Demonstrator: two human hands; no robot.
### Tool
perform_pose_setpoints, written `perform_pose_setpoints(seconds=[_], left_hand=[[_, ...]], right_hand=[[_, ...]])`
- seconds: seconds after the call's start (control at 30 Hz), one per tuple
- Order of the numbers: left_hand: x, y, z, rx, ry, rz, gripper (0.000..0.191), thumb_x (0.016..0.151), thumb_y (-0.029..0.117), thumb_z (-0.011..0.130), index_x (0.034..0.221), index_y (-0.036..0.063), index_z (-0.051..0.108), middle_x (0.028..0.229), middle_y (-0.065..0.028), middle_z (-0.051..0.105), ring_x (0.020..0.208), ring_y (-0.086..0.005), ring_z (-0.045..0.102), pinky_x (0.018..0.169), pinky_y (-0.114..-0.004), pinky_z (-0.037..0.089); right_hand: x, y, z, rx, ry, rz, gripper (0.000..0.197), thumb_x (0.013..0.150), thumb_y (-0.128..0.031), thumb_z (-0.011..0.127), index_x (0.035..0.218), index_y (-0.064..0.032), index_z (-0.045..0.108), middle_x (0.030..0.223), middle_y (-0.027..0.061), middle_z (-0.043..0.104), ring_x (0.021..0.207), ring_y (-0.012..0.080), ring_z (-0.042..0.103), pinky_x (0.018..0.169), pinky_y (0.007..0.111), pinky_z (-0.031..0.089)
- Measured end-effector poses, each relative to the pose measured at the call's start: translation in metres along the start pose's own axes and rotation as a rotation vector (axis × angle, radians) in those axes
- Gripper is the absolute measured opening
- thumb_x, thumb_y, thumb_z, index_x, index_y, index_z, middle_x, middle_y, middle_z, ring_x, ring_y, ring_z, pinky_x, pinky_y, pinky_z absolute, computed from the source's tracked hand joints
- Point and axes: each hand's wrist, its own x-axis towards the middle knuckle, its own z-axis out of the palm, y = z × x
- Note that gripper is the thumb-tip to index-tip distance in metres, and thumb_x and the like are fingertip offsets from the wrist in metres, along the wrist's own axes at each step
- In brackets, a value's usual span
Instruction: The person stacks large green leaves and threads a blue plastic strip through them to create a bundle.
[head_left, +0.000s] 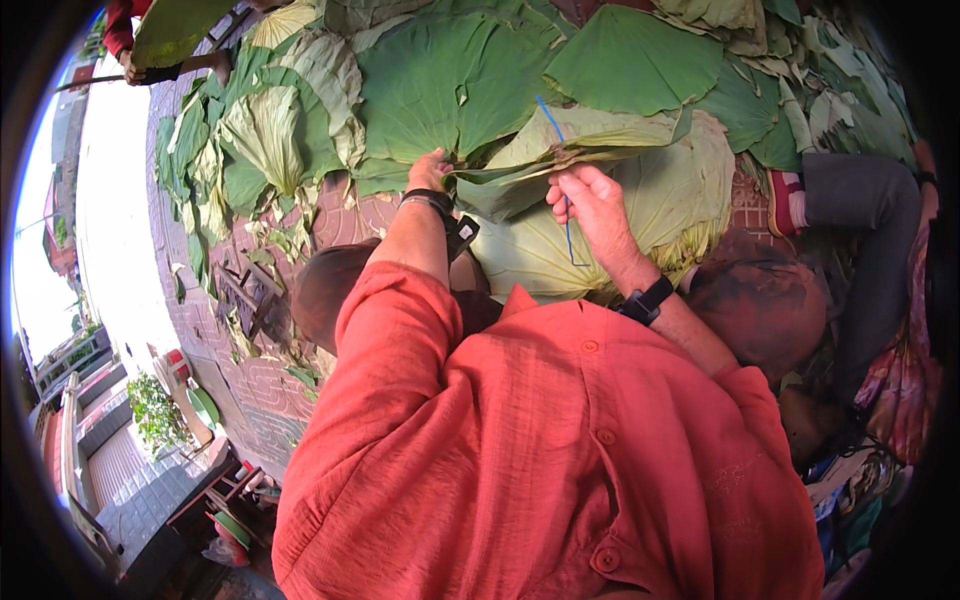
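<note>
A folded lotus leaf (517, 171) lies across a pale, yellowish lotus leaf (660, 187) in front of me. My left hand (429, 172) is at the folded leaf's left end, by the edge of a broad green lotus leaf (420, 90). It seems to grip a leaf edge, with some fingers hidden. Pinched in my right hand (592, 201) is a thin blue cord (570, 240), at the gathered middle of the folded leaf. One end of the cord sticks up past the leaf and the other hangs down below my fingers.
Piled lotus leaves (750, 97) spread over the brick paving (337, 214). At the right sits a person in dark trousers (855, 195) close to the leaves. At the top left, another person's hand (133, 69) is near a large leaf. Leaf scraps (289, 240) litter the left side.
</note>
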Motion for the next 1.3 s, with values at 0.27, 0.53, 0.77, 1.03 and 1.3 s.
perform_pose_setpoints(seconds=[0.27,0.53,0.77,1.03,1.3], left_hand=[[-0.043,0.018,0.034,0.019,0.039,0.257,0.014,0.079,0.003,0.052,0.089,0.0045,0.042,0.078,-0.0112,0.052,0.061,-0.0234,0.057,0.051,-0.035,0.047],[-0.142,0.069,0.086,0.257,-0.111,0.854,0.012,0.080,-0.002,0.049,0.088,0.0047,0.044,0.080,-0.0080,0.056,0.055,-0.0174,0.057,0.049,-0.028,0.047],[-0.218,0.085,0.116,0.582,-0.377,1.049,0.018,0.078,-0.002,0.049,0.095,0.0001,0.053,0.080,-0.0043,0.058,0.064,-0.0112,0.054,0.056,-0.023,0.044],[-0.264,0.064,0.124,1.001,-0.513,1.117,0.018,0.080,0.008,0.056,0.095,-0.0038,0.056,0.073,0.0009,0.055,0.061,-0.0053,0.048,0.056,-0.019,0.041],[-0.265,0.041,0.127,1.145,-0.492,1.290,0.018,0.081,0.010,0.056,0.091,-0.0046,0.056,0.066,0.0030,0.052,0.058,-0.0042,0.043,0.052,-0.019,0.037]], right_hand=[[-0.001,0.001,0.000,-0.019,-0.002,-0.004,0.019,0.086,-0.020,0.050,0.083,-0.0019,0.056,0.065,0.0016,0.054,0.054,0.0067,0.049,0.049,0.020,0.042],[-0.007,-0.002,0.004,-0.023,-0.024,-0.023,0.018,0.084,-0.019,0.050,0.083,-0.0028,0.056,0.064,0.0014,0.054,0.053,0.0068,0.049,0.048,0.021,0.042],[-0.012,-0.006,0.009,-0.081,-0.026,0.025,0.020,0.084,-0.022,0.050,0.079,-0.0028,0.055,0.064,0.0022,0.055,0.052,0.0071,0.049,0.048,0.021,0.042],[-0.019,-0.010,0.010,-0.109,-0.049,0.022,0.020,0.083,-0.022,0.050,0.080,-0.0034,0.056,0.063,0.0009,0.053,0.051,0.0063,0.047,0.047,0.021,0.041],[-0.018,-0.005,0.009,-0.137,-0.039,0.017,0.021,0.083,-0.023,0.050,0.084,-0.0038,0.057,0.063,0.0008,0.053,0.051,0.0066,0.047,0.047,0.021,0.041]])
